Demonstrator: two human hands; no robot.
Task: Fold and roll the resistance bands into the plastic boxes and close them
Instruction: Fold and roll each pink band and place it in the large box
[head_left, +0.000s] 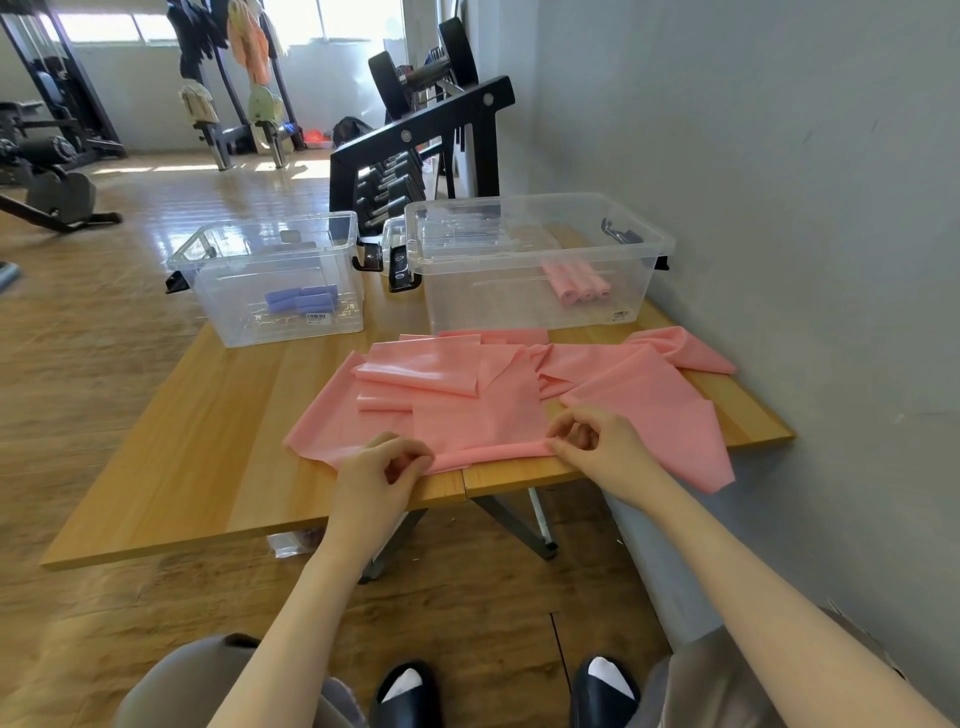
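Observation:
A pile of pink resistance bands (483, 395) lies spread over the near right part of the wooden table (208, 447). One band's near end is curled into a thin roll (488, 453) along the table's front edge. My left hand (387, 467) pinches the roll's left end and my right hand (592, 439) pinches its right end. Behind the pile stand two clear plastic boxes without lids: the left box (270, 280) holds rolled purple bands (301, 300), the right box (535, 260) holds rolled pink bands (575, 280).
A grey wall (779, 208) runs close along the table's right side. A black dumbbell rack (415, 150) stands behind the boxes. Gym machines stand on the wooden floor at the far left. My knees and black slippers show below the table edge.

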